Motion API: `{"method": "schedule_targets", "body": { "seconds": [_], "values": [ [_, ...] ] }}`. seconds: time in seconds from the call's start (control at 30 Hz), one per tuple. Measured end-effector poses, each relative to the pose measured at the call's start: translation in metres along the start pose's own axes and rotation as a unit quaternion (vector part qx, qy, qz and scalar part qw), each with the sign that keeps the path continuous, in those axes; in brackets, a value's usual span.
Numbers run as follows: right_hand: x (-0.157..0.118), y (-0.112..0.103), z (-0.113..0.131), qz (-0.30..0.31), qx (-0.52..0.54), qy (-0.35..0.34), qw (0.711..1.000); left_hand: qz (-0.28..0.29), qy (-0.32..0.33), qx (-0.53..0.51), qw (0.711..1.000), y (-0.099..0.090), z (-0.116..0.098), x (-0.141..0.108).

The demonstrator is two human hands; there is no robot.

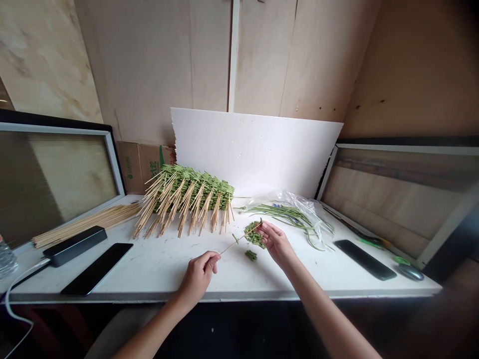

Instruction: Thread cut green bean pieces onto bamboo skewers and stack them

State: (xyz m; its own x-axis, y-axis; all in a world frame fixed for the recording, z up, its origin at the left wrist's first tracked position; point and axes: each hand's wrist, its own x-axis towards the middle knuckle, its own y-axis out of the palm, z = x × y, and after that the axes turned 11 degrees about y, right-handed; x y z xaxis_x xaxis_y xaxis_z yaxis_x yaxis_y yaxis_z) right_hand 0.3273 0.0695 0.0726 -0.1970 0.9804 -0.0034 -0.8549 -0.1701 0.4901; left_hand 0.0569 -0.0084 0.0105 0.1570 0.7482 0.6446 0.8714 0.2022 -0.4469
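Observation:
My left hand (199, 275) is closed around the lower end of a thin bamboo skewer (227, 248), which slants up to the right. One short green stalk piece (235, 239) sits crosswise partway along it. At the skewer's upper end, my right hand (276, 241) pinches with thumb and fingertips; another green piece (261, 221) shows there. Just behind and below the skewer lie a pile of cut green pieces (254, 234) and a smaller cluster (251, 255), both on the white table (232, 279).
Loaded skewers (187, 194) are stacked at the back left, beside bare skewers (90, 224). Long green stalks (280, 212) lie by a clear plastic bag (299, 205). Phones (97, 269) (364, 259), a black box (78, 244) with a cable and a mouse (410, 271) flank the work area.

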Motion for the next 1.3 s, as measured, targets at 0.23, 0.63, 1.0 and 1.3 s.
{"method": "schedule_targets", "body": {
  "seconds": [0.23,0.63,1.0,1.3],
  "values": [
    [0.000,0.000,0.003,-0.018,-0.045,-0.013,0.999,-0.001,0.006,0.005,1.000,0.000,0.000,0.000],
    [-0.005,-0.004,0.013,-0.032,-0.182,-0.067,0.980,0.003,0.013,0.030,0.999,-0.001,0.002,-0.001],
    [-0.005,0.001,0.011,-0.015,-0.163,-0.062,0.985,-0.015,0.012,0.037,0.999,0.000,-0.001,0.000],
    [-0.002,0.007,-0.003,-0.040,-0.099,-0.058,0.993,-0.020,0.013,0.042,0.999,0.000,-0.001,-0.001]
  ]
}}
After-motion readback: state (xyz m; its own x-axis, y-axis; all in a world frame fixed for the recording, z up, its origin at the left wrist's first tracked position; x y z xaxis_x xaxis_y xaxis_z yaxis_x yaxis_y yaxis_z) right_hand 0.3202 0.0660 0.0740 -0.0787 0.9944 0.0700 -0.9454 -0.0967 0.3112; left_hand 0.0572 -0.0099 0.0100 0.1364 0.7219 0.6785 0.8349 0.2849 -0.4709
